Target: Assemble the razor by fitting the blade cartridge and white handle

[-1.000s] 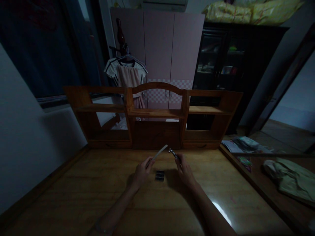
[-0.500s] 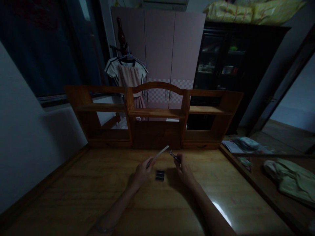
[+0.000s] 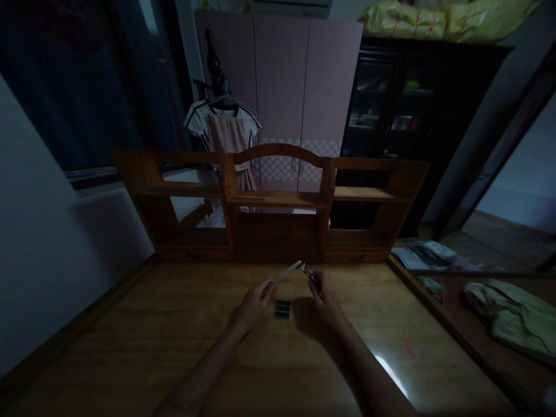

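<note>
1 strip: left hand; 1 tool: right hand.

Over the bench, a slim, pale rod slants up from the left hand, its tip near the silvery head of a dark-handled tool tilted in the right hand.

From the dark pieces on the desktop, a hand could pass toward 6 o'clock, between the forearms. The shelf unit blocks 12, the left hand 9, the right hand 3.
</note>
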`<state>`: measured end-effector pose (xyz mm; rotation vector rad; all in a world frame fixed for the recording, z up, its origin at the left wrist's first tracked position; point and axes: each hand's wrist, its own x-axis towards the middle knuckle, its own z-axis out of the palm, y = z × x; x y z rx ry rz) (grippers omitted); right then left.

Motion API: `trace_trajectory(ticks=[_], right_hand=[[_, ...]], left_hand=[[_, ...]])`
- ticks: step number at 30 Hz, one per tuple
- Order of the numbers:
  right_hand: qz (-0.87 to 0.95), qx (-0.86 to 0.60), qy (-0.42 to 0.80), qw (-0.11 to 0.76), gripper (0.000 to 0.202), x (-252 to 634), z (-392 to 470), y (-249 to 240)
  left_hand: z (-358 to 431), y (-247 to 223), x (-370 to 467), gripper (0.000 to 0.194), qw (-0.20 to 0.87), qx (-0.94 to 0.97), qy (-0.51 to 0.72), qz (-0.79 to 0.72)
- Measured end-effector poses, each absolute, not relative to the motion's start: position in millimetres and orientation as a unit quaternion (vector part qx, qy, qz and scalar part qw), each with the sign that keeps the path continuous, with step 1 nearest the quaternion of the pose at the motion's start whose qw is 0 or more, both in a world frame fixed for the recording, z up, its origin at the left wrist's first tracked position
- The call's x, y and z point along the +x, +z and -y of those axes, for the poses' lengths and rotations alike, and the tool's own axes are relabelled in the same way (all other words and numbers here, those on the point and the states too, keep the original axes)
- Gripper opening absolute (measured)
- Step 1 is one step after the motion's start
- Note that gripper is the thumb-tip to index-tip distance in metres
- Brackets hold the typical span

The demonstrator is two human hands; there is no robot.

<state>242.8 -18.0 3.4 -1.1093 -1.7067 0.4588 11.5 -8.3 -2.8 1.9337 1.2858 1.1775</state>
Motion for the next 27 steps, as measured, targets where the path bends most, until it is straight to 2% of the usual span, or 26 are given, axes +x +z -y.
trace_trajectory(ticks=[27], right_hand=[[0.713, -0.452, 0.185, 0.504, 0.017, 243.1, 22.3, 7.3]], left_hand=[[10.1, 1.2, 11.2, 0.034, 0.272, 0.71, 0.441, -0.477]])
